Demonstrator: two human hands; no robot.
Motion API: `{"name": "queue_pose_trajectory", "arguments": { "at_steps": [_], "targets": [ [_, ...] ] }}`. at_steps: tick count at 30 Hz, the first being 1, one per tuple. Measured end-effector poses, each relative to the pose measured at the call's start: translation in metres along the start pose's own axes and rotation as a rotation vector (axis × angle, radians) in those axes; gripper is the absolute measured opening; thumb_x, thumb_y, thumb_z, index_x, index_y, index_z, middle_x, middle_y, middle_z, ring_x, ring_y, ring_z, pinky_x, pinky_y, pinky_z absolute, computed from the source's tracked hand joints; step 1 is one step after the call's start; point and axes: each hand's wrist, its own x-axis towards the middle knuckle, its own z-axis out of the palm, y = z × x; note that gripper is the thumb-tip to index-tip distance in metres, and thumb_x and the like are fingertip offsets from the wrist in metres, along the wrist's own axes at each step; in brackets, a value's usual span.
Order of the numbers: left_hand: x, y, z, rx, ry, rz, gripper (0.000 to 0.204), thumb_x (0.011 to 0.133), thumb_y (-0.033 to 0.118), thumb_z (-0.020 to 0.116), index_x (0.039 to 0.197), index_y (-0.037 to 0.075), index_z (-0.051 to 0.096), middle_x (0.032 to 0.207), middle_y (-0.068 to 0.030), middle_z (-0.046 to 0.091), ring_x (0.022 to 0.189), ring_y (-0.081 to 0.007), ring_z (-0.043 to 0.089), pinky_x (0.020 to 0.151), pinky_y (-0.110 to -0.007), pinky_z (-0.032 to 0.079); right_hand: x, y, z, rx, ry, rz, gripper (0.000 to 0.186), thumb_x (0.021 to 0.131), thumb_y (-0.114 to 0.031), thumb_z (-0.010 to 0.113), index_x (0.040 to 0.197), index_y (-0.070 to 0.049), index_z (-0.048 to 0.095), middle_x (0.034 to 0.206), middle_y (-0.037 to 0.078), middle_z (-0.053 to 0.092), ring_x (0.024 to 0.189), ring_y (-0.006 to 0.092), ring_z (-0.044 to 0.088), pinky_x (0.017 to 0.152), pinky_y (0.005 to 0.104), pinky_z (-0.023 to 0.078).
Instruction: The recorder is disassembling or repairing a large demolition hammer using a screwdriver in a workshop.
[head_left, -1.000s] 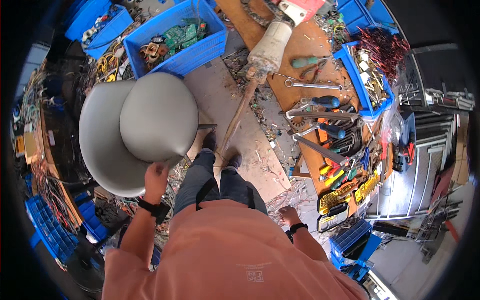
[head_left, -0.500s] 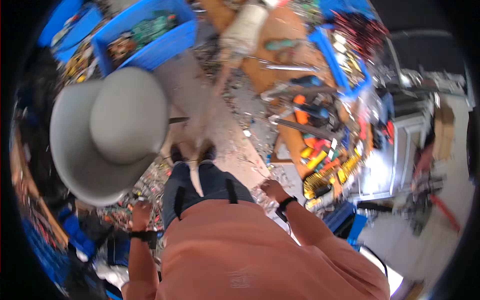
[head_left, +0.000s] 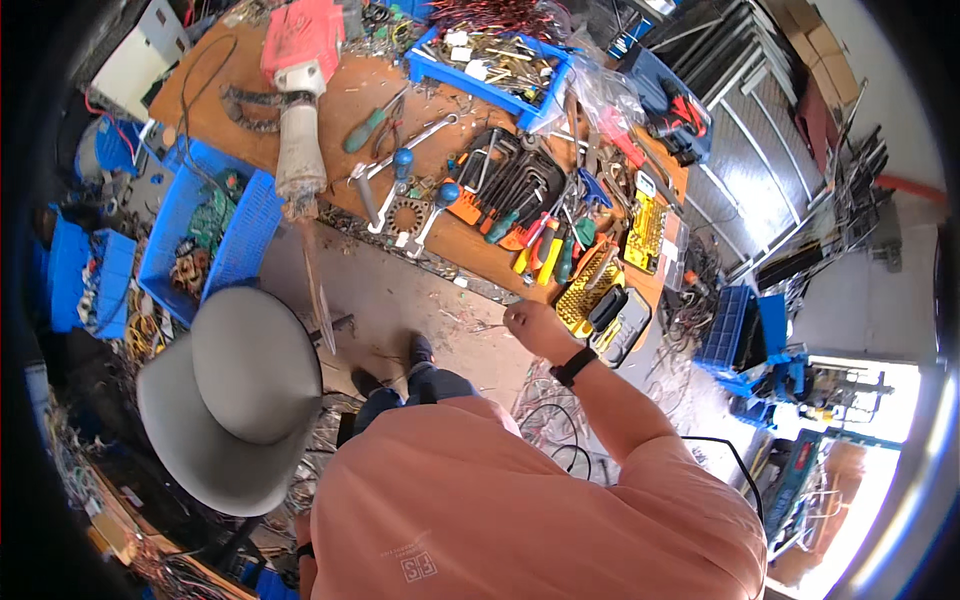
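Note:
My right hand [head_left: 538, 330] hovers by the near edge of the wooden workbench [head_left: 352, 201], its fingers curled closed. Whatever may lie inside the curl is hidden. Closest to it is a yellow bit case [head_left: 580, 303] with a black handle. My left hand [head_left: 303, 524] hangs low beside my body; the shirt covers most of it, so its fingers do not show. Screwdrivers with yellow grips [head_left: 546, 255], a black hex key set [head_left: 515, 180] and an open-end wrench [head_left: 436, 217] lie on the bench. At its left end rests a red and white demolition hammer [head_left: 300, 130], its chisel jutting over the floor.
A grey swivel chair [head_left: 255, 380] stands at my left. Beyond it are blue crates [head_left: 236, 255] of circuit boards and scrap. A blue tray [head_left: 495, 92] of metal parts sits at the bench's back. Black cables [head_left: 568, 425] trail below my right arm, and metal frames [head_left: 765, 150] lean at right.
The view has turned to the right and become sharper. The bench now spreads across the middle, and my right hand is closer to the bit case. My left hand has slipped mostly behind my shirt.

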Motion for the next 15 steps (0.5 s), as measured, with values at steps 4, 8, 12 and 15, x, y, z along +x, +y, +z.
{"name": "queue_pose_trajectory", "arguments": {
  "at_steps": [4, 8, 12, 15],
  "targets": [
    [0.026, -0.012, -0.025, 0.194, 0.081, -0.012, 0.026, 0.076, 0.027, 0.058, 0.081, 0.002, 0.063, 0.062, -0.02, 0.056, 0.057, -0.037, 0.055, 0.052, -0.047, 0.043, 0.021, -0.003, -0.012, 0.022, 0.153, -0.04, 0.02, 0.08, -0.022, 0.055, 0.083, -0.005, 0.064, 0.074, 0.018, 0.061, 0.068, 0.0352, 0.06, 0.064, 0.0441, 0.048],
    [0.028, 0.103, -0.091, 0.468, 0.087, 0.527, 0.023, 0.076, 0.026, 0.057, 0.08, 0.004, 0.063, 0.063, -0.0185, 0.057, 0.061, -0.0372, 0.055, 0.055, -0.047, 0.043, 0.049, -0.009, -0.023, -0.133, 0.229, -0.035, 0.017, 0.077, -0.017, 0.054, 0.083, -0.005, 0.065, 0.076, 0.019, 0.061, 0.072, 0.0349, 0.061, 0.066, 0.0422, 0.05],
    [0.01, 0.069, -0.113, 0.116, 0.142, 0.395, 0.023, 0.071, 0.028, 0.059, 0.072, 0.005, 0.058, 0.065, -0.0157, 0.057, 0.066, -0.0369, 0.055, 0.058, -0.047, 0.044, 0.123, -0.032, -0.012, -0.3, 0.384, -0.325, 0.013, 0.075, -0.017, 0.057, 0.076, -0.006, 0.064, 0.079, 0.018, 0.061, 0.077, 0.0323, 0.061, 0.069, 0.0402, 0.05],
    [-0.029, 0.235, -0.162, 0.212, 0.142, 0.508, 0.019, 0.067, 0.023, 0.059, 0.063, 0.006, 0.051, 0.063, -0.0112, 0.056, 0.065, -0.0349, 0.055, 0.056, -0.045, 0.043, 0.162, -0.028, -0.031, -0.596, 0.392, -0.138, 0.02, 0.079, -0.017, 0.049, 0.077, -0.005, 0.064, 0.085, 0.014, 0.064, 0.079, 0.0271, 0.063, 0.066, 0.0385, 0.052]
  ]
}}
